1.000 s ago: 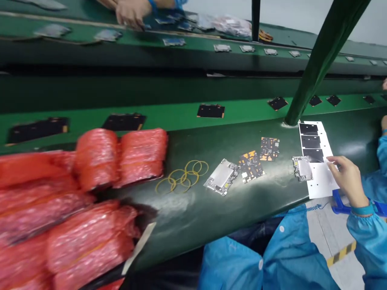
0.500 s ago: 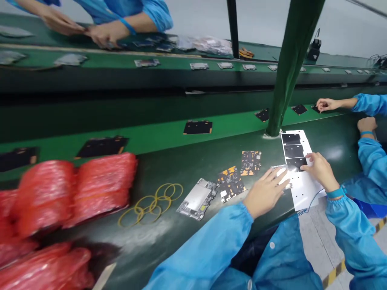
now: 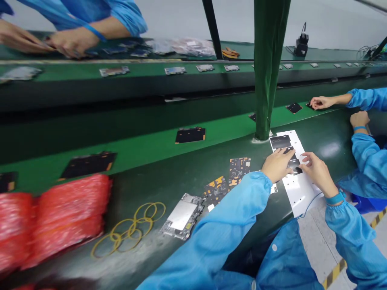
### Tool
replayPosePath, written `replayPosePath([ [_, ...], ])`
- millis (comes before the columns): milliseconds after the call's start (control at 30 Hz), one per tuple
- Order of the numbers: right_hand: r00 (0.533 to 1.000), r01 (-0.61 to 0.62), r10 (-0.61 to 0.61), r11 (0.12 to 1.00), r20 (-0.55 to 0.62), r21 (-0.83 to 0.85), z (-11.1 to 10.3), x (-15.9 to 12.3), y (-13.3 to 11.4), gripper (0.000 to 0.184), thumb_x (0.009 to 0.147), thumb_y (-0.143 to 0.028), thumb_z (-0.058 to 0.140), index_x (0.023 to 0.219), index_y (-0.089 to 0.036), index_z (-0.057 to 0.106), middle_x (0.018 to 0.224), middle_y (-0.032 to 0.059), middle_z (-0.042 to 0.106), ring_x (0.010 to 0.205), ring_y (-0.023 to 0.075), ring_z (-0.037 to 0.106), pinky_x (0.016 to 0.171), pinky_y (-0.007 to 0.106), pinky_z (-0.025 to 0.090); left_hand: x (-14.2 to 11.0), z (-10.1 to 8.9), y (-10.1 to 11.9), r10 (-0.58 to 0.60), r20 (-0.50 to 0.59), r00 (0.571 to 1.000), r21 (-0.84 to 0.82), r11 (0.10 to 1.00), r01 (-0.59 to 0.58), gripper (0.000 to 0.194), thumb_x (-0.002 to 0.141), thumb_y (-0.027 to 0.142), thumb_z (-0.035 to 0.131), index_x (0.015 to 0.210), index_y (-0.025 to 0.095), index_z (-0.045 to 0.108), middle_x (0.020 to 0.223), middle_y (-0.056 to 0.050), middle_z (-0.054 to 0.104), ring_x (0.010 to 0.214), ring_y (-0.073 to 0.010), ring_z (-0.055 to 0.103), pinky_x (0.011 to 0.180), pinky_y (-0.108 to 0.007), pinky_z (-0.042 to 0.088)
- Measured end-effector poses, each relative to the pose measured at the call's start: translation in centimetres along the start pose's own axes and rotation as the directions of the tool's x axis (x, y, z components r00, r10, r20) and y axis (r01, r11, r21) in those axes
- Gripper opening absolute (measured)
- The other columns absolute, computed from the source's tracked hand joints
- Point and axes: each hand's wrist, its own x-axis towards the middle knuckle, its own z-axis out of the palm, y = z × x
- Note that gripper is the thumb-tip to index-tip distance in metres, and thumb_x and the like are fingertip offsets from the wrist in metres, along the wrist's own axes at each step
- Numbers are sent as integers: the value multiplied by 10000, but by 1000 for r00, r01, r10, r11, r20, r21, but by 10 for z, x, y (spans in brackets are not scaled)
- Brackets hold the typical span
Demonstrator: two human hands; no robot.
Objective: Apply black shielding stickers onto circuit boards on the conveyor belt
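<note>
Both hands meet over a white backing sheet point(image 3: 299, 191) that carries black stickers point(image 3: 279, 141) and lies at the bench's near edge. My left hand point(image 3: 277, 165) lies on the sheet with its fingers stretched across a black sticker. My right hand point(image 3: 316, 173) faces it, thumb and forefinger pinched at the edge of that same sticker. A small metal-shielded board point(image 3: 273, 188) peeks out from under my left wrist. Left of my arm lie two dark circuit boards with orange patches point(image 3: 239, 166) point(image 3: 215, 189) and a silver-shielded board point(image 3: 182, 216).
Yellow rubber bands point(image 3: 130, 229) and red bubble-wrap packs point(image 3: 57, 221) lie at the left. A green post point(image 3: 266, 68) stands just behind the sheet. Black boards point(image 3: 190, 135) ride the green belt. Another person's hands point(image 3: 322, 102) work at the right; a third person's hands point(image 3: 72, 40) at the far top left.
My left hand came in, covered the small board, then slid right onto the sheet. My right hand shifted up to the black sticker. The view panned, moving the red packs left.
</note>
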Motion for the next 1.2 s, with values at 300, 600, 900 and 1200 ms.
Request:
replayPosePath([
  [300,1000,-7,6,999,-31,-31,4,0,-3,364,844,-263,722,1207,-246,703,1025,47,756,762,207,706,732,347,527,-28,9,16,-132,-85,988,-6,991,132,579,943,353,771,1486,272,586,1485,-130,660,1359,-323,644,1119,-455,536],
  [600,998,18,-22,997,-52,-73,5,-2,-8,397,846,-220,690,1241,-242,711,1011,43,763,734,198,705,723,338,530,-14,7,17,-35,-64,997,-76,997,31,687,895,328,829,1503,197,538,1561,-140,588,1472,-319,538,1191,-445,479],
  [900,985,152,-156,987,-76,-56,-7,1,-7,221,973,-357,608,1055,-258,787,970,54,821,859,238,774,798,357,593,-21,11,17,-124,-114,986,-118,987,110,414,968,309,740,1377,333,678,1452,-67,682,1276,-292,688,1025,-419,593],
  [1200,961,254,-270,949,-62,-187,-12,1,-1,253,1020,-385,584,972,-271,805,972,52,831,893,253,778,802,369,569,-20,15,15,-141,-125,982,-160,980,120,352,976,310,731,1326,355,718,1409,-28,708,1231,-271,706,983,-406,603],
])
